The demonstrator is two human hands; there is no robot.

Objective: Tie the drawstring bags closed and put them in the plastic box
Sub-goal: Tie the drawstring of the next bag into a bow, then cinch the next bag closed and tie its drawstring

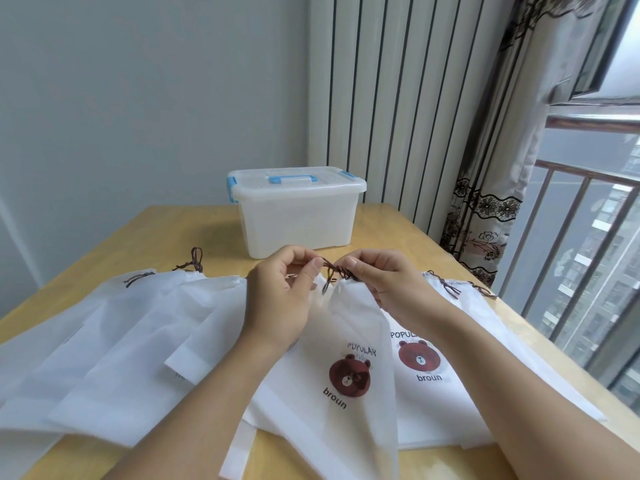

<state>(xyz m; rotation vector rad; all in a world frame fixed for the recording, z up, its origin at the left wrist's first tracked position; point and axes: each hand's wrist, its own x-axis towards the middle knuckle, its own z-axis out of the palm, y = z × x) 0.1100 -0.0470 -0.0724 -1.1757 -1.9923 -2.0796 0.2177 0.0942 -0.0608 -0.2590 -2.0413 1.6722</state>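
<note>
Drawstring [334, 270] stretches between both hands, left [284, 299] and right [384, 285] each pinching it

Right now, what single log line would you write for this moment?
step: tying | left hand: pinches drawstring | right hand: pinches drawstring | bear bag: neck gathered | plastic box: lid on

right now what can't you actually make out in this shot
- Head view: whether the knot in the drawstring is finished; the fingers cover it.
- Inside the plastic box: lid on, walls cloudy.
- Left bags: overlapping and cut by the frame edge, no count.
</note>
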